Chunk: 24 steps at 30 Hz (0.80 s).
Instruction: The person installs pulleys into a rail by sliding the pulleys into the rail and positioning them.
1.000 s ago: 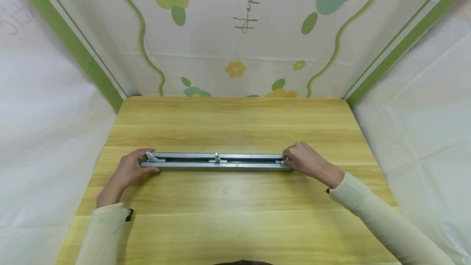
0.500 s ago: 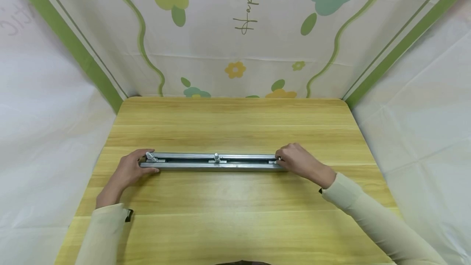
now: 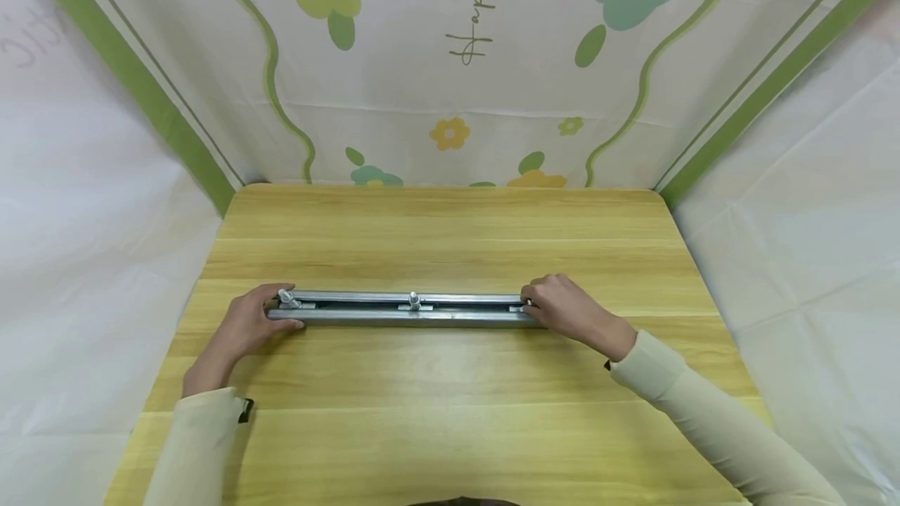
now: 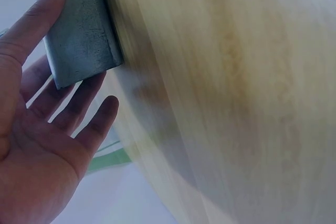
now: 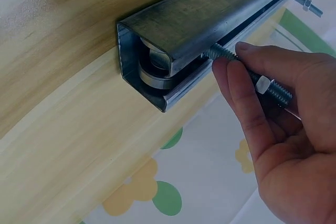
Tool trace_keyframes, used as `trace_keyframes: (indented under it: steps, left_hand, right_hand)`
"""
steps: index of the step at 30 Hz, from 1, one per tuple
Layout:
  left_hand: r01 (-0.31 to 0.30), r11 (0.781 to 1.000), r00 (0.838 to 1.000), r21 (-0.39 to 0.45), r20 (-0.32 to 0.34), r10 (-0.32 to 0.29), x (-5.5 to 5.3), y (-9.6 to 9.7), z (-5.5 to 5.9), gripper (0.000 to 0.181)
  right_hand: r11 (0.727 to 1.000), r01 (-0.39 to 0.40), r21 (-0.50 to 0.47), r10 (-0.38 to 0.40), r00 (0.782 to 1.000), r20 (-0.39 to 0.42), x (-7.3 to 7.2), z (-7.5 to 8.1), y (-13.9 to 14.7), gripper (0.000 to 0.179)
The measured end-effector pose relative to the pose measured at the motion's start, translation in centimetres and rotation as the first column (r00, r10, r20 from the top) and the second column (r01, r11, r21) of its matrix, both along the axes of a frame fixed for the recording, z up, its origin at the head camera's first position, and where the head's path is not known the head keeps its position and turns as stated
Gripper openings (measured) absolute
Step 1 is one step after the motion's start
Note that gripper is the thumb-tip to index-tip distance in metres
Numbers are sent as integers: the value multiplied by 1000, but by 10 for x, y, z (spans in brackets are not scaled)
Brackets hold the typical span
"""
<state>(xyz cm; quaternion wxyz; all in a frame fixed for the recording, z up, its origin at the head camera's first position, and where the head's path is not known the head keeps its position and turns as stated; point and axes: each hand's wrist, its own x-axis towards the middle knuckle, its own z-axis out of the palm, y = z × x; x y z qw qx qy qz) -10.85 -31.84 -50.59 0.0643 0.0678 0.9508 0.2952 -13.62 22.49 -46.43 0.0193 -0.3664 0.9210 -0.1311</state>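
Observation:
A slotted steel channel rail [image 3: 373, 318] lies across the wooden table, its slot facing up. My left hand [image 3: 242, 330] holds the rail's left end between thumb and fingers; the left wrist view shows the thumb on the rail's side wall [image 4: 81, 24]. At the rail's right end, my right hand [image 3: 573, 309] pinches a threaded bolt [image 5: 278, 94] with a nut on it, standing out of the slot. A roller wheel [image 5: 157, 80] sits inside the open rail end. Another bolt [image 3: 415, 301] stands mid-rail, and a tilted one [image 3: 287, 298] is beside my left hand.
The wooden tabletop [image 3: 436, 404] surrounds the rail on all sides. A flower-printed cloth [image 3: 394, 61] hangs behind the table's back edge, with white sheets [image 3: 91, 217] at both sides.
My right hand has slid left a little along the rail with the pinched bolt. The left hand and the rail's left end stay in place.

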Motion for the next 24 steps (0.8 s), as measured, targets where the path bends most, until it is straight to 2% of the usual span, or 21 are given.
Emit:
trace_keyframes:
  steps: [9, 12, 15, 21, 24]
  left_hand:
    - [12, 1000, 1000, -3, -22, -12, 0, -2, -1, 75]
    - [19, 1000, 1000, -15, -8, -19, -1, -2, 0, 76]
    - [27, 999, 999, -22, 25, -27, -1, -1, 2, 82]
    - [35, 999, 998, -31, 63, -33, 2, 4, 16, 94]
    - [25, 999, 999, -46, 31, -24, 1, 8, 28, 92]
  right_hand:
    - [1000, 5, -22, -5, 1000, 4, 1, -1, -1, 6]
    - [999, 7, -34, -6, 1000, 5, 1, 1, -2, 9]
    - [999, 17, -33, -17, 1000, -14, 1, 3, -1, 20]
    - [997, 82, -4, -82, 993, -80, -3, 11, 5, 41]
    - [992, 124, 6, -123, 989, -84, -6, 13, 10, 46]
